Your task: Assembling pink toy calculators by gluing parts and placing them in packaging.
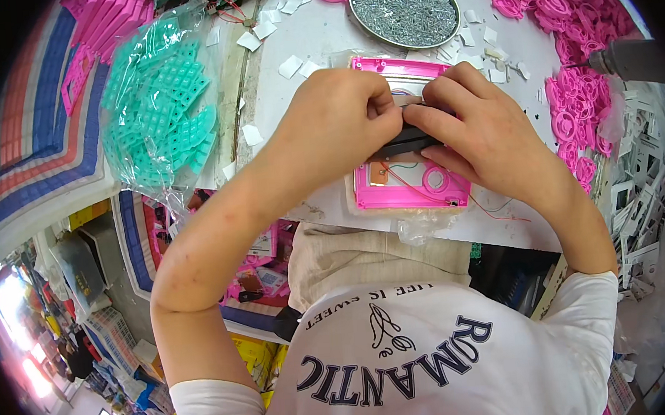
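A pink plastic housing lies open on the table in front of me, on a pale, translucent wrap. Across its middle is a long black part, partly covered by my fingers. My left hand is closed in a pinch at the far side of this black part; what the fingertips hold is hidden. From the right, my right hand curls its fingers over the black part, thumb on the near side. Thin red and green wires run through the lower housing, beside a copper-coloured plate and a pink ring.
A round tin of small screws stands behind the housing. White paper squares are scattered around. At left lies a clear bag of turquoise keypads; at right, pink rings are heaped under a grey power-tool-like cylinder.
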A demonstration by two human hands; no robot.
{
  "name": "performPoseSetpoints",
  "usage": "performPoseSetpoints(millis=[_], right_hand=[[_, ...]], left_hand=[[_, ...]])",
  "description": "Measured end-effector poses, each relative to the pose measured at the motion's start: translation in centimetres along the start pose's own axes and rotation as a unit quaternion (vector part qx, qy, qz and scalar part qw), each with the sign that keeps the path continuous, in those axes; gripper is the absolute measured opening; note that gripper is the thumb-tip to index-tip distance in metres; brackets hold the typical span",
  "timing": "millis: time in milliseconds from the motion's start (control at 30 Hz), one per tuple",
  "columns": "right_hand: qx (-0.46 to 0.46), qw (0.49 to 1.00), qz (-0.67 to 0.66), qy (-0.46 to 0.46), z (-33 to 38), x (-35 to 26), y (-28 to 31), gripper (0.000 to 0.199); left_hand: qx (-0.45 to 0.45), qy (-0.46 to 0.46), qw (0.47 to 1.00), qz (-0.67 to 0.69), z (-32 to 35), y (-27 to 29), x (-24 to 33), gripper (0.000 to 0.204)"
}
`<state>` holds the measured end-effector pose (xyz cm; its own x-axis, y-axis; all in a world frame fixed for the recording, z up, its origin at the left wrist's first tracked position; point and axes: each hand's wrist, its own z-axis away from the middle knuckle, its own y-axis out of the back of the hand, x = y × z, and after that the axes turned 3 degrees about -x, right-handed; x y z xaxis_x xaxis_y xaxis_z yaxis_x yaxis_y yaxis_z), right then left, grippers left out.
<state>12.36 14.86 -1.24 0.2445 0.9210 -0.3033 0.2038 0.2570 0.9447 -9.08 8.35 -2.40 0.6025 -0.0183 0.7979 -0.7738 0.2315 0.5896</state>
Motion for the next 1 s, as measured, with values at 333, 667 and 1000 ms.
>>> performPoseSetpoints(millis=[333,667,1000], right_hand=[[0.005,1.0,-0.013,-0.002,-0.2,0.0,-0.2,0.042],[0.018,0.997,0.072,-0.029,-0.2,-1.4,-1.1,0.043],[0.218,0.974,-0.054,-0.017,1.8,1.0,2.8,0.056]], left_hand=[[-0.111,-0.082,0.986,-0.096,-2.7,2.0,-0.2,0.016],[-0.139,-0.078,0.985,-0.067,-3.1,2.4,-0.6,0.018],[0.08,-0.158,0.918,-0.356,-13.8,1.0,-5.4,0.016]])
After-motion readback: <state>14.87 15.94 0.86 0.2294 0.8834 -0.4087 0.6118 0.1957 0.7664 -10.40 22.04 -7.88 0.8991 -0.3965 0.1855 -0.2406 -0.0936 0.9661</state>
